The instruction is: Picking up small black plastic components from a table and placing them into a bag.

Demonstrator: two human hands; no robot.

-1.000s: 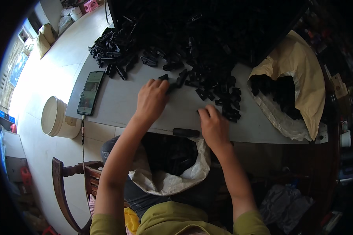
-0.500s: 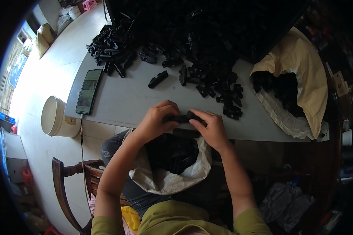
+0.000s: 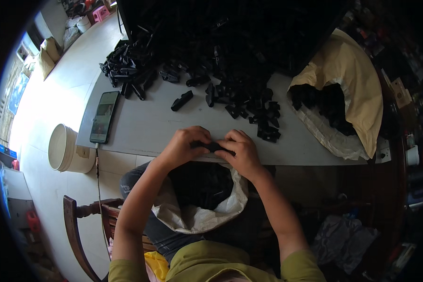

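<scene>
My left hand [image 3: 187,146] and my right hand [image 3: 242,152] meet over the table's front edge. Both have their fingers closed on one small elongated black plastic part [image 3: 213,146], partly covered by the fingers. Just below them, an open white woven sack [image 3: 197,220] sits on my lap, with many black pieces [image 3: 199,188] inside. Beyond my hands a single black plastic piece [image 3: 182,100] lies by itself on the grey table [image 3: 145,122]. Loose black pieces [image 3: 249,105] spread from there toward a large dark heap at the back.
A phone [image 3: 103,117] on a cable lies at the table's left edge. At the right rests an open tan sack [image 3: 357,89] holding black pieces. A white bucket [image 3: 70,152] stands on the floor at left, near a wooden chair [image 3: 73,225].
A dark piece that showed below my fingers, over the sack mouth, is no longer there. My hands have drawn closer together around the black part. The view has shifted slightly.
</scene>
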